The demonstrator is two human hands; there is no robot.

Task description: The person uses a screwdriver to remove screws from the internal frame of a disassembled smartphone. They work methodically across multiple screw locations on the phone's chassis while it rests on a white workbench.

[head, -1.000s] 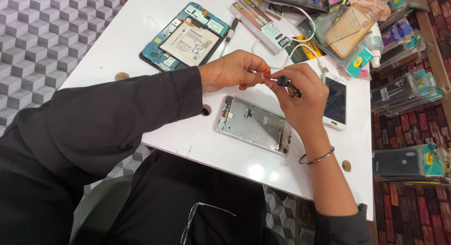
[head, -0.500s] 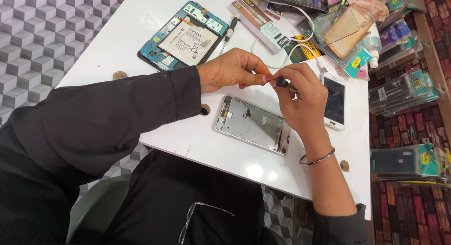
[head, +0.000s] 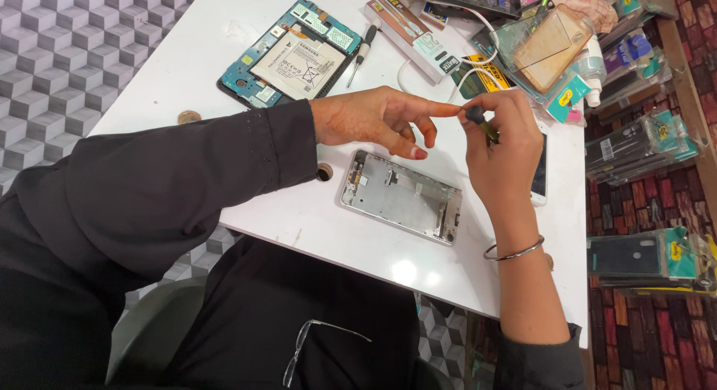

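Head view: right hand (head: 502, 155) grips a dark-handled screwdriver (head: 482, 123); left hand (head: 377, 121), fingers spread, touches its tip.

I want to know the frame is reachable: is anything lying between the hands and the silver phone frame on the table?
Nothing visible does. The left hand and the right hand, holding a small screwdriver, hover above the silver phone frame.

An opened tablet (head: 287, 55) lies at the far side of the white table (head: 224, 188), a screwdriver (head: 361, 52) just beside it. Packaged phone cases (head: 642, 140) lie right.
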